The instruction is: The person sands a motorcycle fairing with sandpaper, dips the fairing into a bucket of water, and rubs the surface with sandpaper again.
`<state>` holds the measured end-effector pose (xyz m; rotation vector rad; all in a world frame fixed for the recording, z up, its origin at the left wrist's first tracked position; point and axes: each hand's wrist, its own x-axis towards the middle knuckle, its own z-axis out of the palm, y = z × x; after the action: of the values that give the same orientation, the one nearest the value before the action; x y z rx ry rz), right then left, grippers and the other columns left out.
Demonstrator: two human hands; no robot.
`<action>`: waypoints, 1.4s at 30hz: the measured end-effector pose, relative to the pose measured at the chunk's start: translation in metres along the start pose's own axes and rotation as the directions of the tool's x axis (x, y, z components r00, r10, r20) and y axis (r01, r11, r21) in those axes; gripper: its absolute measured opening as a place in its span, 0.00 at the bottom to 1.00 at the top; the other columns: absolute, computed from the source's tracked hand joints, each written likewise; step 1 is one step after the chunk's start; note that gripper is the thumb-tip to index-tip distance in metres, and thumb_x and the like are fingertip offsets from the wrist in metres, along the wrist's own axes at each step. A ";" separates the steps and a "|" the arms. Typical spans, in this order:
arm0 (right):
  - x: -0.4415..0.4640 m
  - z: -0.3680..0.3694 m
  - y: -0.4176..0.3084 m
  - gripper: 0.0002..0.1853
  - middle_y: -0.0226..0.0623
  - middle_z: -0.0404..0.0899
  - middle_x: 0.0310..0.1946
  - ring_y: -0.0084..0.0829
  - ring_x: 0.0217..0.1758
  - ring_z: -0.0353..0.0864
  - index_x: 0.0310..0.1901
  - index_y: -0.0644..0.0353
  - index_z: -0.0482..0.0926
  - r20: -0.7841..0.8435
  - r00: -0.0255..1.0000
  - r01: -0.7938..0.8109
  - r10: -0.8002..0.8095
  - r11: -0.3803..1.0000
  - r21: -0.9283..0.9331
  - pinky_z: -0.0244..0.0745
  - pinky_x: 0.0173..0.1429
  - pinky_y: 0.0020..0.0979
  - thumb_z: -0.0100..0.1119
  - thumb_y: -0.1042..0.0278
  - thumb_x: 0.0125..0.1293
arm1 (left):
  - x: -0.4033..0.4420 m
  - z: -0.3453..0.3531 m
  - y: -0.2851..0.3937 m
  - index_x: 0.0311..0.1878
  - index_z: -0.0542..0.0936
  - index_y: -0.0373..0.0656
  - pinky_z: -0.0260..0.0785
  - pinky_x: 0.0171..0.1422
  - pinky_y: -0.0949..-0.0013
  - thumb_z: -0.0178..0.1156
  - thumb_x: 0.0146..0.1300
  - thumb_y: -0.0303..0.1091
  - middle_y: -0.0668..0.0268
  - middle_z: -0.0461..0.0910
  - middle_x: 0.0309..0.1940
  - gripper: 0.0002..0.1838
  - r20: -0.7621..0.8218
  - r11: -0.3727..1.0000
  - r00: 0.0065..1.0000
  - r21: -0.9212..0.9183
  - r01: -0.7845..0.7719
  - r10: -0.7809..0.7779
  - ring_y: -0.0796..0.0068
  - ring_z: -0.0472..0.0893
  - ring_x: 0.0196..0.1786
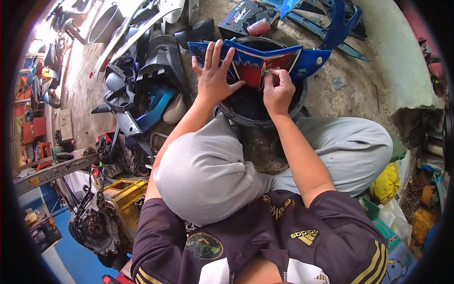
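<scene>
A blue motorcycle fairing panel [306, 71] with red graphics and pale trim lines lies across the top of a round black tub [302, 97]. My left hand [214, 75] rests on the panel's left part, fingers spread and pointing to its upper edge, thumb stretched right. On the red area, my right hand [278, 92] pinches at a loose strip of decal [261, 78] that stands off the surface. The decal's upper border looks ragged, with bluish patches above it. The fingertips partly hide what the right hand grips.
A black box [246, 19] with a pinkish lump [258, 27] on it stands behind the tub. Blue fairing parts [331, 28] lie at back right. Dark motorcycle body parts [161, 61] pile up at left. An engine [97, 222] and yellow crate [124, 191] sit lower left.
</scene>
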<state>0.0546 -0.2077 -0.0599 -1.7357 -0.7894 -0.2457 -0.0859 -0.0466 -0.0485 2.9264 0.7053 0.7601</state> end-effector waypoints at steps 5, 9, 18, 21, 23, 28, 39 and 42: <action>-0.016 -0.025 0.013 0.04 0.48 0.88 0.39 0.56 0.44 0.89 0.40 0.61 0.85 0.295 0.948 -0.070 0.118 0.983 -0.168 0.83 0.52 0.53 0.70 0.72 0.67 | -0.001 -0.004 -0.002 0.88 0.67 0.58 0.40 0.84 0.18 0.84 0.47 0.68 0.57 0.55 0.92 0.64 0.006 1.000 1.000 0.004 -0.013 0.013 0.54 0.51 0.95; -0.029 -0.033 0.035 0.14 0.55 0.91 0.49 0.59 0.56 0.90 0.52 0.57 0.91 0.526 0.754 -0.244 0.392 0.912 -0.330 0.84 0.64 0.53 0.72 0.65 0.66 | -0.003 -0.007 -0.012 0.89 0.64 0.68 0.39 0.84 0.19 0.81 0.54 0.64 0.62 0.56 0.92 0.59 -0.013 0.998 0.997 -0.009 -0.070 0.070 0.59 0.54 0.94; 0.130 -0.095 -0.063 0.20 0.47 0.93 0.46 0.40 0.48 0.94 0.56 0.56 0.92 0.669 0.724 -0.065 0.170 0.982 -0.180 0.87 0.57 0.42 0.74 0.50 0.73 | 0.005 -0.077 -0.047 0.87 0.69 0.70 0.48 0.85 0.26 0.79 0.63 0.54 0.64 0.59 0.91 0.49 0.120 0.974 0.980 0.142 -0.175 0.159 0.56 0.59 0.91; 0.183 -0.127 -0.082 0.23 0.33 0.89 0.43 0.25 0.46 0.84 0.64 0.60 0.87 0.818 0.561 0.140 0.126 0.960 -0.243 0.81 0.54 0.32 0.73 0.55 0.76 | 0.017 -0.102 -0.062 0.87 0.70 0.68 0.54 0.86 0.35 0.79 0.64 0.52 0.62 0.63 0.89 0.48 0.219 0.954 0.949 0.142 -0.263 0.228 0.54 0.63 0.88; 0.204 -0.150 -0.107 0.25 0.41 0.90 0.46 0.36 0.50 0.89 0.66 0.59 0.85 0.869 0.457 0.309 0.192 0.882 -0.357 0.83 0.58 0.39 0.74 0.54 0.75 | 0.035 -0.130 -0.063 0.86 0.70 0.66 0.62 0.82 0.36 0.78 0.66 0.53 0.61 0.73 0.82 0.46 0.356 0.964 0.915 0.105 -0.243 0.192 0.55 0.73 0.83; 0.228 -0.147 -0.114 0.29 0.54 0.88 0.64 0.55 0.70 0.85 0.70 0.56 0.84 0.916 0.312 0.620 0.253 0.676 -0.398 0.79 0.74 0.49 0.72 0.51 0.74 | 0.092 -0.174 -0.039 0.87 0.69 0.63 0.71 0.76 0.37 0.74 0.68 0.61 0.55 0.83 0.72 0.46 0.566 0.959 0.823 0.258 -0.115 -0.053 0.50 0.82 0.75; 0.210 -0.059 -0.011 0.18 0.48 0.90 0.56 0.43 0.62 0.88 0.68 0.60 0.84 0.968 0.201 0.388 0.152 0.895 -0.221 0.80 0.68 0.45 0.62 0.65 0.82 | 0.093 -0.104 -0.006 0.86 0.71 0.64 0.64 0.80 0.27 0.57 0.78 0.73 0.55 0.79 0.78 0.41 0.592 0.998 0.806 0.033 -0.062 0.030 0.46 0.74 0.82; 0.204 -0.056 0.012 0.16 0.48 0.90 0.51 0.42 0.57 0.87 0.65 0.62 0.85 0.982 0.175 0.301 0.069 0.946 -0.120 0.79 0.66 0.43 0.59 0.68 0.82 | 0.083 -0.093 -0.010 0.85 0.72 0.64 0.62 0.79 0.27 0.50 0.83 0.71 0.56 0.79 0.78 0.36 0.563 0.999 0.826 -0.020 0.042 -0.024 0.46 0.73 0.83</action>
<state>0.2283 -0.1831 0.0593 -2.0122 -1.9508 0.8865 -0.0696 -0.0084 0.0689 2.8563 0.6609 -0.1196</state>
